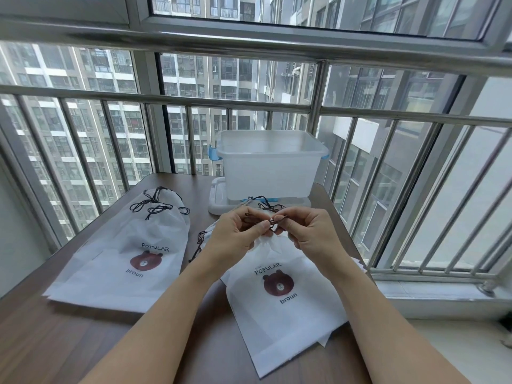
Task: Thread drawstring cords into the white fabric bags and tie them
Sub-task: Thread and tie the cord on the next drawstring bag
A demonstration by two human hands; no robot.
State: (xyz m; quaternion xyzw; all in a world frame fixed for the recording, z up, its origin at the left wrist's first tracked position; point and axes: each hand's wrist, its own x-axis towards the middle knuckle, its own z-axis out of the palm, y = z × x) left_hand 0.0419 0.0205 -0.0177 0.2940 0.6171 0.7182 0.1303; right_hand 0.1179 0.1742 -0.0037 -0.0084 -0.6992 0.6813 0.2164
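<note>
Pinching a thin dark drawstring cord between them, the left hand and right hand work just above the gathered mouth of a white fabric bag printed with a brown bear. Both hands have fingers curled around the cord, thumb against forefinger. The bag's mouth is lifted toward the hands while its body lies flat on the worktop, overlapping other white fabric beneath it.

The cord looks limp, light and slightly slick, so it should be held close to the spot being knotted; a grip further back would let the ends flop. The bag looks papery-soft and nearly weightless, likely to slide or bunch if tugged, so it is best steadied at the hem channel, not the body.

To the left lies a stack of finished bags, their cords tied at the top. Behind the hands, loose cords rest on a white lid, which carries a translucent storage box. A steel balcony railing stands beyond.
</note>
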